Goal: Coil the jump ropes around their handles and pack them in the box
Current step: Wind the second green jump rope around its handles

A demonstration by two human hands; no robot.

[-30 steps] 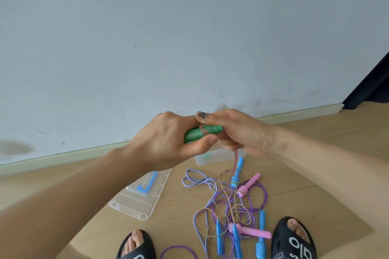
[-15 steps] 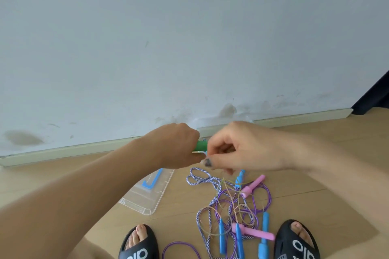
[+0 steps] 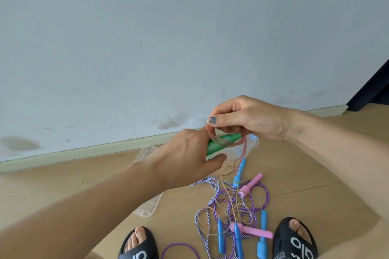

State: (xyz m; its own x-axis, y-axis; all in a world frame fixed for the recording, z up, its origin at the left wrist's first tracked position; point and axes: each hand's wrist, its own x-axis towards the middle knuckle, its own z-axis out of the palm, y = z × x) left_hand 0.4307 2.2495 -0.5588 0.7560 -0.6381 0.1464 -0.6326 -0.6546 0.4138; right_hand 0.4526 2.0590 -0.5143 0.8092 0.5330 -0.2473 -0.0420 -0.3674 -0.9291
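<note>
My left hand (image 3: pixel 189 160) grips a green jump-rope handle (image 3: pixel 221 143) in mid air, its tip pointing up to the right. My right hand (image 3: pixel 246 120) pinches loops of thin pink rope (image 3: pixel 227 140) that circle the green handle, and the loose end hangs down toward the floor. On the floor below lies a tangle of purple ropes (image 3: pixel 233 206) with blue handles (image 3: pixel 263 235) and pink handles (image 3: pixel 251 184). A clear plastic box (image 3: pixel 250 145) shows just behind the green handle, mostly hidden by my hands.
A clear lid (image 3: pixel 147 210) lies on the wooden floor under my left forearm. My feet in black slides (image 3: pixel 294 244) stand at the bottom edge, on both sides of the rope pile. A pale wall with a skirting board (image 3: pixel 84 151) closes the floor behind.
My right hand rose from in front of the green handle to above it, carrying the pink rope round in a loop. The handle's tip is exposed again.
</note>
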